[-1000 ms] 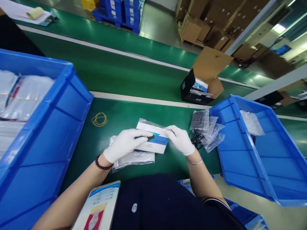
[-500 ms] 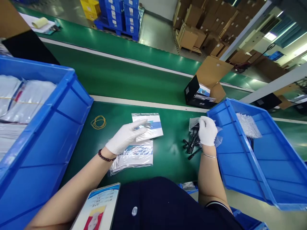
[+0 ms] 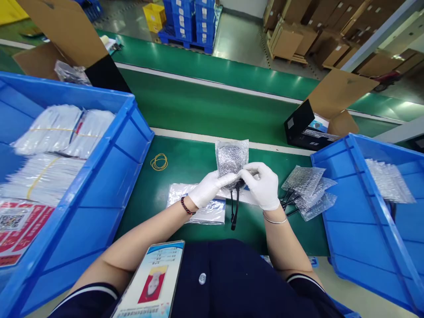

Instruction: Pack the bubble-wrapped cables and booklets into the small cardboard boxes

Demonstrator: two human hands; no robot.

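A clear bubble-wrap bag is held up at the middle of the bench, with a black cable hanging out of its lower end. My left hand grips the bag's lower left side, thumb against it. From the right, my right hand pinches the bag's lower edge near the cable; the exact grip is partly hidden. Both hands wear white gloves. Under them lie plastic-wrapped printed packets, partly covered by the left hand. Right of my right hand lie several more bubble-wrap bags with black cables.
A blue crate with banded white packets stands left; another blue crate holding bubble-wrap bags stands right. Yellow rubber bands lie on the green bench. An opened black carton stands at the back right.
My right hand has brought one bagged cable from the pile at right to the middle. My left hand has left the printed packet and now grips the bag. The view has turned left.
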